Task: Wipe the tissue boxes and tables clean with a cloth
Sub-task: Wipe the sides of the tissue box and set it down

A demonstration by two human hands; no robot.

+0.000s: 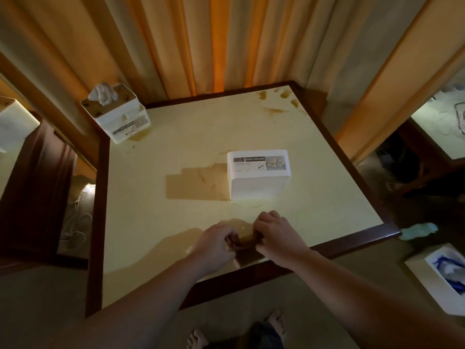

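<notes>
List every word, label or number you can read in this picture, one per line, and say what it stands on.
"ISSUE HOLDER", first letter hidden by glare: grey label strip on the white tissue box at the table's middle.
Small print and round logo on that label: too small to read.
Label on the tissue box at the far left corner: blurred, unreadable.

Orange-tan curtains are hanging in folds behind, glowing warm at the hem. Dim light is falling on grey-brown carpet. A dark wooden cabinet is standing at left; white cables are lying beside it.
</notes>
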